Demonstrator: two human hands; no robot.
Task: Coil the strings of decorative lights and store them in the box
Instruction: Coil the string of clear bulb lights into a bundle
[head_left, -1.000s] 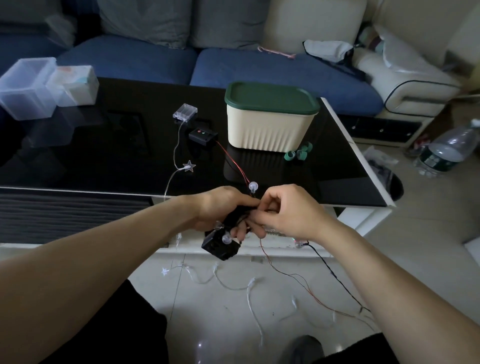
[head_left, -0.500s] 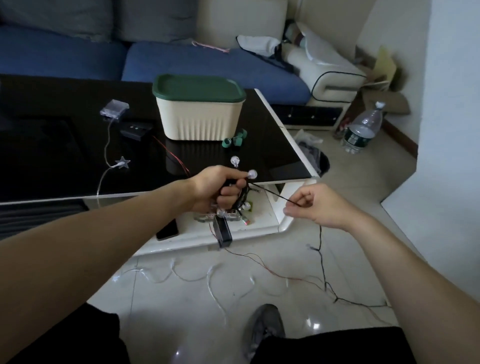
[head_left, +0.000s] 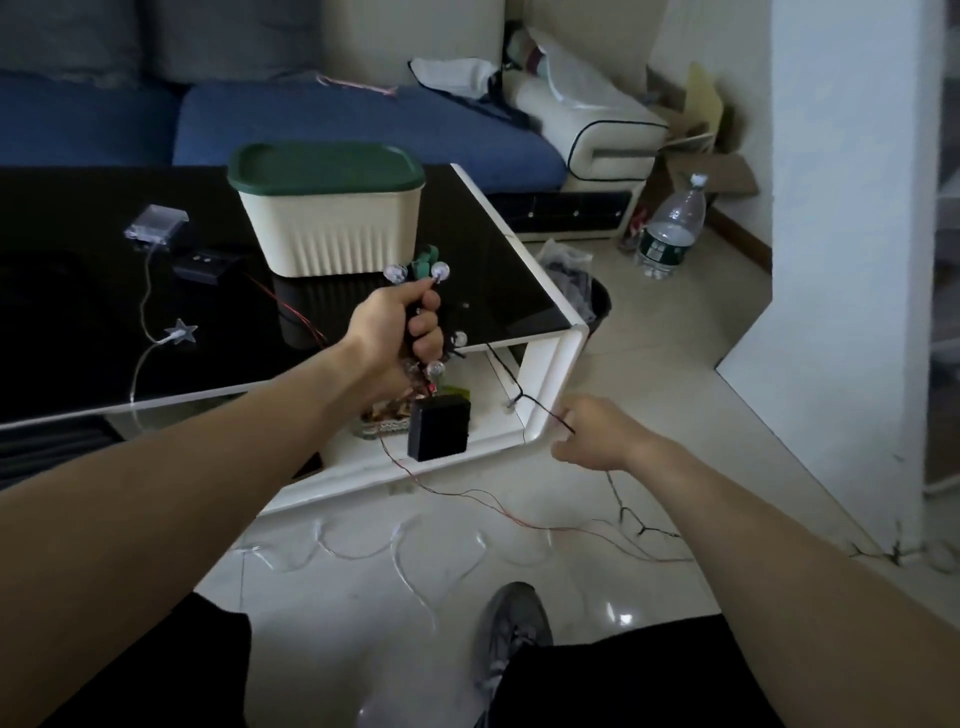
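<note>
My left hand (head_left: 397, 325) grips a coiled bundle of black-wired lights with round clear bulbs (head_left: 440, 270); a black battery box (head_left: 439, 427) dangles below it. My right hand (head_left: 595, 436) pinches the black wire (head_left: 514, 382) of the same string, stretched down to the right from the bundle. The rest of that wire trails on the floor (head_left: 631, 514). A cream box with a green lid (head_left: 327, 228), closed, stands on the black table. A clear-wired string with a star light (head_left: 181, 331) and clear battery case (head_left: 156, 223) runs off the table's edge to the floor.
A second black battery box (head_left: 205, 261) with a red wire (head_left: 283, 306) lies on the table. Green rings (head_left: 423, 260) sit by the box. A waste bin (head_left: 582, 291) and water bottle (head_left: 670, 234) stand on the floor right of the table. Blue sofa behind.
My right hand has moved away from the left, down and to the right, drawing the black wire out. My left hand has lifted and turned upright with the bundle. The view swung right.
</note>
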